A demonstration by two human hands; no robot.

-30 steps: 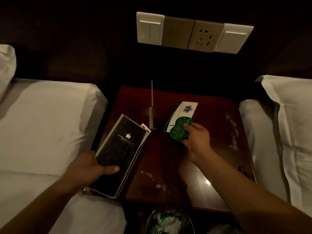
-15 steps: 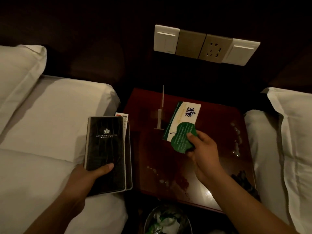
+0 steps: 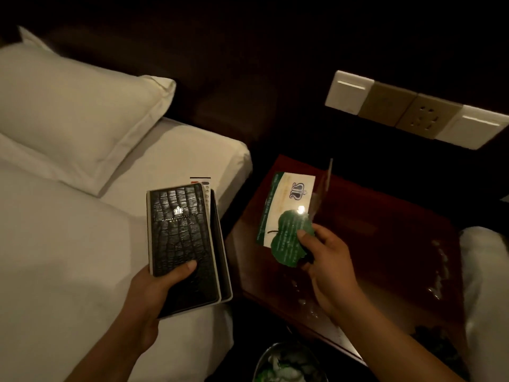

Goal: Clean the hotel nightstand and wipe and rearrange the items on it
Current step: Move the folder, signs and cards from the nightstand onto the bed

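Bench shows droplets, so it's prob. slick. Folder: stiff, heaviest item, glossy cover. Your left grip clasps its lower end over the bed, thumb on top; support it from underneath. Cards: light, bendy. Your right grip pinches their lower corner above the bench's left edge.

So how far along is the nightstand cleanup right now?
Mostly cleared: the left hand holds the black hotel folder over the bed, the right hand pinches the leaf-shaped green card and white hotel card. To do: smears on the nightstand, the clear stand, wiping everything, rearranging.
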